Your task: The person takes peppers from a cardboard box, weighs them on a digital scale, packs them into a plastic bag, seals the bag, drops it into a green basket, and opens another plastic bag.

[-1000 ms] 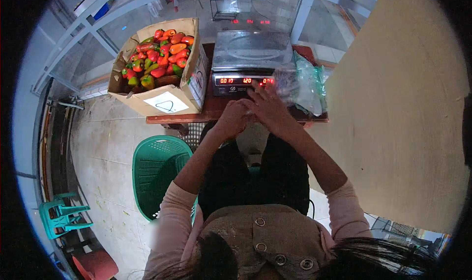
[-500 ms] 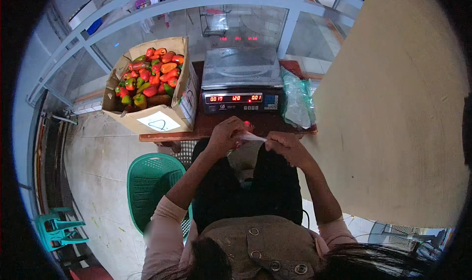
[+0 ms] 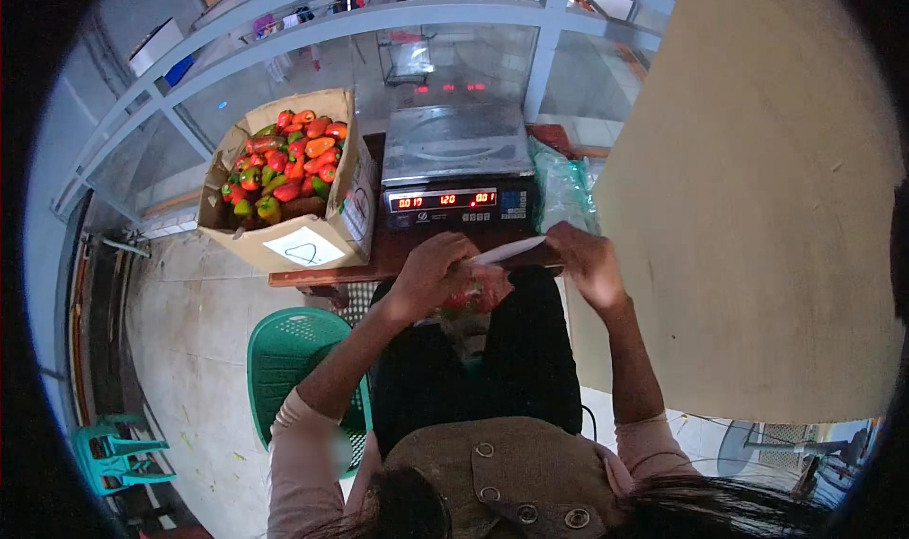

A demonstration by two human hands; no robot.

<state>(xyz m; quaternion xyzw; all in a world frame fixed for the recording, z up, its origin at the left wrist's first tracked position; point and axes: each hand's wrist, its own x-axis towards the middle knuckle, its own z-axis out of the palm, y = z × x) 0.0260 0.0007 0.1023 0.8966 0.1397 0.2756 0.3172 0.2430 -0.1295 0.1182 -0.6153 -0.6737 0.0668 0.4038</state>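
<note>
The desk (image 3: 390, 246) carries a cardboard box (image 3: 248, 244) of red, orange and green peppers (image 3: 294, 160), then a scale (image 3: 454, 146), then loose plastic (image 3: 563, 194). 1 clear bag (image 3: 480, 291), red inside, is over the lap: the left hand's (image 3: 437, 263) grip pinches its top; the right hand's (image 3: 589, 260) grip pinches its stretched whitish end (image 3: 511, 249).

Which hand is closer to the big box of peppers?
The left hand. It is to the right of the box and nearer the person's body. The right hand is farther right, past the left hand.
</note>
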